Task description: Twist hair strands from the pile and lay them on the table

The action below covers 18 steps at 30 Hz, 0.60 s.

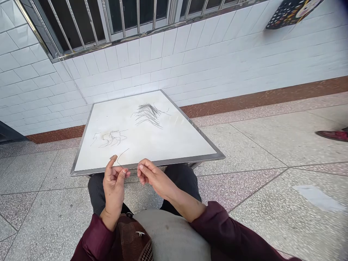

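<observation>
A white table top (174, 141) with a metal rim stands in front of my knees. On it lie a loose bunch of thin dark strands (148, 114) toward the far side and several curled strands (110, 138) at the left. My left hand (114, 183) and my right hand (150, 175) are held close together just over the near rim. Both pinch a single thin dark strand (122, 155) that rises and curves over the table's near part. My left forefinger sticks up beside it.
A white tiled wall (217, 61) with a barred window (108, 18) stands behind the table. Speckled floor tiles lie all round. A red shoe (333, 135) of another person shows at the right edge. A patterned object (290, 11) hangs at top right.
</observation>
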Tool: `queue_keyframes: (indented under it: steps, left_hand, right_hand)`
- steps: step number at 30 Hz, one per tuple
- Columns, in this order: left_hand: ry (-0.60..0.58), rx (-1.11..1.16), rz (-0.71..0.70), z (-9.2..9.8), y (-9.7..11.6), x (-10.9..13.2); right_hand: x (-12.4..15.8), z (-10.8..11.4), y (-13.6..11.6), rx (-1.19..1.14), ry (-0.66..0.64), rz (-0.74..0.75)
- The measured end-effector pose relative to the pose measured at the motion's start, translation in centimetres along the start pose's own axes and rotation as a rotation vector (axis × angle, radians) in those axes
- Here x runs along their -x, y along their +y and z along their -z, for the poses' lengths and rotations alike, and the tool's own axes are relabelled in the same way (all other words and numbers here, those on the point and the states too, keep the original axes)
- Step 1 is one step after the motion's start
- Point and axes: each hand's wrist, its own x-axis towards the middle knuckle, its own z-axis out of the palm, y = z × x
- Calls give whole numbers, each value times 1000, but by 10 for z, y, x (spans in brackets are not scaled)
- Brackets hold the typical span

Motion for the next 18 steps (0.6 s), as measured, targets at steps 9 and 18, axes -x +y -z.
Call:
queue_keyframes:
  steps: [9,18]
  left_hand:
    - [14,1,-24,-1,1,1]
    - [22,42,-11,-6,1,2]
  right_hand:
    - [2,-5,4,-86,-30,-53]
    - [1,-8,9,-180,-38,-98]
